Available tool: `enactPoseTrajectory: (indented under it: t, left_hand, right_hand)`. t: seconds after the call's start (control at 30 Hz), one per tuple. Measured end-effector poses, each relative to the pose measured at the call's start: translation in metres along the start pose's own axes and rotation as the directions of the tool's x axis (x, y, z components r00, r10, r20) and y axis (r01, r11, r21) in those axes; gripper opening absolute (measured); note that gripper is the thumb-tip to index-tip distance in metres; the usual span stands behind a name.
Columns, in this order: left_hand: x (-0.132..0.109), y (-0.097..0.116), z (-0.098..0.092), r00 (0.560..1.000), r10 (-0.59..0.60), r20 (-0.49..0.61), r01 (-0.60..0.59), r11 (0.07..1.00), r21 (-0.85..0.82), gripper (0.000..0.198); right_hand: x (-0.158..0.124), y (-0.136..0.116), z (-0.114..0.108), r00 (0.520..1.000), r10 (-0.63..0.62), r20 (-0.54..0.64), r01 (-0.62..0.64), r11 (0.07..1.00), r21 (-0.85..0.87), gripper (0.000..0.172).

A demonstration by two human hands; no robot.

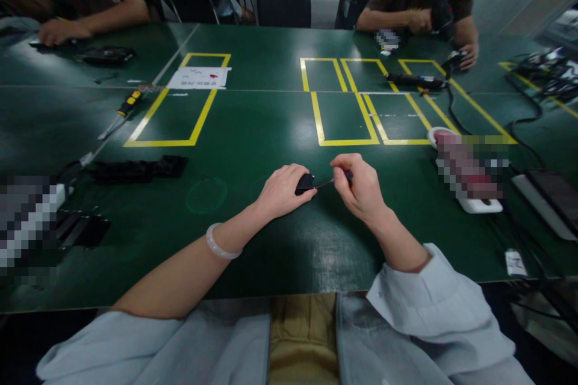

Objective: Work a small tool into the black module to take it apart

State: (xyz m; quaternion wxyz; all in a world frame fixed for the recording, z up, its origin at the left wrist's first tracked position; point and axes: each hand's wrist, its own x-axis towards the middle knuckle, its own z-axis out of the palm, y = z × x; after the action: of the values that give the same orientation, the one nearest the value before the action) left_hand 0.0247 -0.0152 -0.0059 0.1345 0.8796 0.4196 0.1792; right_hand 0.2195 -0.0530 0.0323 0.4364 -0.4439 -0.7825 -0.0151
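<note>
Near the middle of the green table, my left hand (285,190) is wrapped over a small black part (304,183), pressing it down on the tabletop. My right hand (360,185), just to the right, pinches the dark handle of a thin screwdriver (324,183). Its shaft points left, and the tip meets the right end of the black part. The part's left portion is hidden under my fingers. A pale bracelet circles my left wrist.
Yellow tape rectangles mark the green table (253,120). A yellow-black screwdriver (130,102) and black strips (135,169) lie left. A white-rimmed device (469,174) and cables (551,75) are right. Two people work across the table, one holding a dark tool (441,15).
</note>
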Motion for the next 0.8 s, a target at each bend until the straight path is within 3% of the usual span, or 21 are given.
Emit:
enactPoseTrajectory:
  t: [0.2, 0.43, 0.57, 0.8]
  left_hand:
    - [0.0, 0.001, 0.0, 1.0, -0.01, -0.006, 0.01, 1.0, -0.003, 0.035]
    - [-0.001, 0.0, 0.001, 1.0, 0.002, -0.01, -0.002, 1.0, -0.001, 0.035]
    - [-0.002, 0.0, -0.001, 1.0, 0.011, -0.007, -0.011, 1.0, 0.003, 0.036]
    - [-0.004, -0.003, -0.001, 1.0, 0.009, -0.008, -0.009, 1.0, -0.024, 0.036]
  right_hand:
    - [0.0, 0.0, -0.001, 0.999, -0.027, -0.045, 0.026, 1.0, -0.013, 0.011]
    - [0.0, 0.009, 0.002, 0.982, 0.141, -0.126, -0.133, 0.989, 0.071, 0.008]
    - [0.006, 0.016, 0.008, 0.973, 0.212, -0.094, -0.204, 0.975, 0.09, 0.008]
    - [0.017, 0.014, 0.011, 0.973, 0.224, -0.046, -0.222, 0.974, 0.053, 0.009]
